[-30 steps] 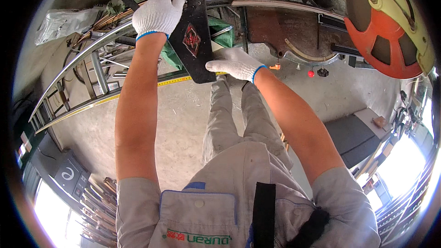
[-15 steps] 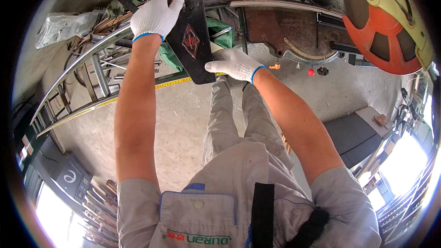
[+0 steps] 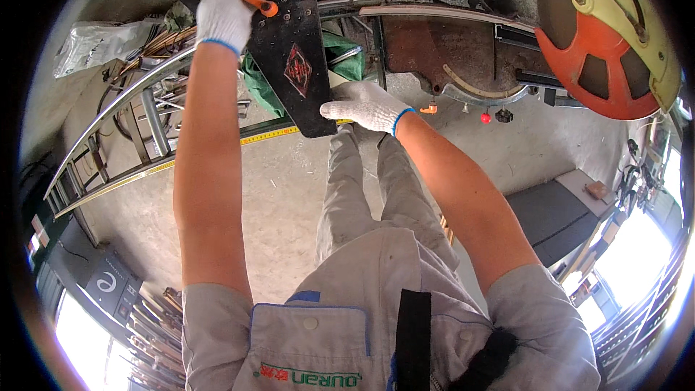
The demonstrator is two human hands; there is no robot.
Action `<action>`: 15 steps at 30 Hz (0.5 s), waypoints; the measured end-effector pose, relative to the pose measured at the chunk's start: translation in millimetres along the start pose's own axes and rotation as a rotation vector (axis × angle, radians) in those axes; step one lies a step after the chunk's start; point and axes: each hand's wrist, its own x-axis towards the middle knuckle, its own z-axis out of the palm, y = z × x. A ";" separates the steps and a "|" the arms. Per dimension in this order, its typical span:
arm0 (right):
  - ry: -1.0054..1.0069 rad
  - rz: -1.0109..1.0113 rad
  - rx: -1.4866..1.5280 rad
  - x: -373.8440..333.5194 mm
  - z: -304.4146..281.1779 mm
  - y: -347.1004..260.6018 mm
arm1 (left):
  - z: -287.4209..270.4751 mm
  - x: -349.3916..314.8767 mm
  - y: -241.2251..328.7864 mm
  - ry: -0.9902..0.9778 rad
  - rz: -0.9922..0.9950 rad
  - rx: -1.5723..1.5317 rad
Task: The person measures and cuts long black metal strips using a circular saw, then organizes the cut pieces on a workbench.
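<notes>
A black tapered metal plate (image 3: pixel 298 94) with a red diamond emblem stands at the curved metal rail in front of me. Near its upper left corner sits an orange lever handle (image 3: pixel 259 4). My left hand (image 3: pixel 228 13), in a white knit glove, closes round the free end of that lever; some of its fingers are hidden. My right hand (image 3: pixel 368 104), gloved alike, grips the plate's lower right edge, thumb on the front face and fingers behind it. A yellow measuring tape strip (image 3: pixel 269 135) runs along the rail below the plate.
At the right stands a cutting saw with a yellow and red guard (image 3: pixel 592 76) beside a brown metal table (image 3: pixel 441 43). The metal roller frame (image 3: pixel 155 122) extends left, with scrap bars behind it. Green cloth (image 3: pixel 347 61) lies behind the plate. A dark board (image 3: pixel 550 221) sits at right.
My left hand has shifted left, from the plate's top edge to the lever's end, uncovering the orange lever. My right hand keeps its hold on the plate.
</notes>
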 end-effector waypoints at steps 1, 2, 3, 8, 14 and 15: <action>0.008 -0.035 0.020 3.3 2.0 6.6 | 10.8 5.9 -7.4 0.096 0.000 -0.010; 0.014 -0.071 0.041 6.6 3.9 13.0 | 20.8 9.4 -15.4 0.193 0.000 -0.020; 0.031 -0.094 0.073 8.5 4.8 18.0 | 24.7 13.9 -17.7 0.230 -0.018 0.021; 0.026 -0.096 0.031 17.9 1.8 27.8 | 19.8 28.6 -12.4 0.027 -0.119 0.104; 0.039 -0.142 0.278 13.0 10.6 28.7 | 37.0 29.1 -3.7 -0.013 -0.167 0.388; 0.068 -0.143 0.161 11.4 10.1 26.8 | 32.6 28.5 0.5 -0.141 -0.165 0.500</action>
